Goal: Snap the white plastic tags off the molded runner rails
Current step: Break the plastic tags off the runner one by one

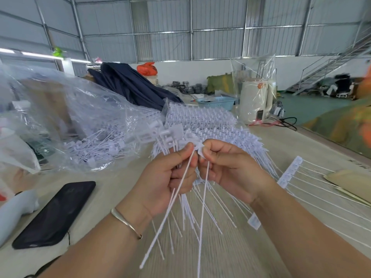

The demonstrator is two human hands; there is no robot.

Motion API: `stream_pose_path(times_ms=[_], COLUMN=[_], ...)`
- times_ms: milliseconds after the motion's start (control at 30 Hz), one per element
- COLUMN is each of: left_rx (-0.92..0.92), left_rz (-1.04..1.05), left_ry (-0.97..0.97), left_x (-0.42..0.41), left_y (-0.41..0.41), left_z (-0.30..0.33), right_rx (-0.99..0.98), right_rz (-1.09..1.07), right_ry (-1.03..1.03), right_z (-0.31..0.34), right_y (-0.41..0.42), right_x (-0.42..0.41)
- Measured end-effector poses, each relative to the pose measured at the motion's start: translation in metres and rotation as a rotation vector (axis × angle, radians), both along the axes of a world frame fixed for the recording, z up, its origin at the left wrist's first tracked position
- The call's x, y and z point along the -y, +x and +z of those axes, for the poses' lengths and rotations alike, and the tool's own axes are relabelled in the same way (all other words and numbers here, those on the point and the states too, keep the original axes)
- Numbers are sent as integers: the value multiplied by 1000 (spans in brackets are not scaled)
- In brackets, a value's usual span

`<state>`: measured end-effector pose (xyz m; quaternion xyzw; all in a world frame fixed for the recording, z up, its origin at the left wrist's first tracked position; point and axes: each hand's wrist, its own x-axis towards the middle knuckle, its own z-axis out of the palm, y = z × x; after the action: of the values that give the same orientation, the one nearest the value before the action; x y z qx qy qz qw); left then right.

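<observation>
White tag (199,149) pinched between left hand (168,177) and right hand (230,169).

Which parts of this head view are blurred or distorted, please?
Head view: the tags hanging below both hands are motion-streaked; an orange-green shape at the right edge is smeared; wide-angle bends the back wall's frame; the phone and hands stay fairly sharp; daylight is soft.

Left hand (170,175) grips bundle of white tags (180,207); right hand (226,169) pinches tag head (198,148). Phone (54,213) on table (261,247) left.
</observation>
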<state>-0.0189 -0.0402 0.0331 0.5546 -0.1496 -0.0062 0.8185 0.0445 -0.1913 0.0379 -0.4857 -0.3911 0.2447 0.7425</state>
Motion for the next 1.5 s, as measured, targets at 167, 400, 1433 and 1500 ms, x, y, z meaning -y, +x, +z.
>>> stream_pose_path(times_ms=[167,400,1433,1500], left_rx=[48,170,59,40], left_rz=[168,801,527,504], left_ry=[124,826,426,414], left_x=[-3,-4,-6,-7], left_y=[-1,3,15,15], left_z=[2,-4,-20,-21], right_rx=[15,569,142,96], right_rz=[-40,-621,-489,-532], right_ry=[1,-344,-50,45], right_z=[-5,-11,-19,-15], right_y=[3,-6,24,24], right_x=[-2,-15,-4,-2])
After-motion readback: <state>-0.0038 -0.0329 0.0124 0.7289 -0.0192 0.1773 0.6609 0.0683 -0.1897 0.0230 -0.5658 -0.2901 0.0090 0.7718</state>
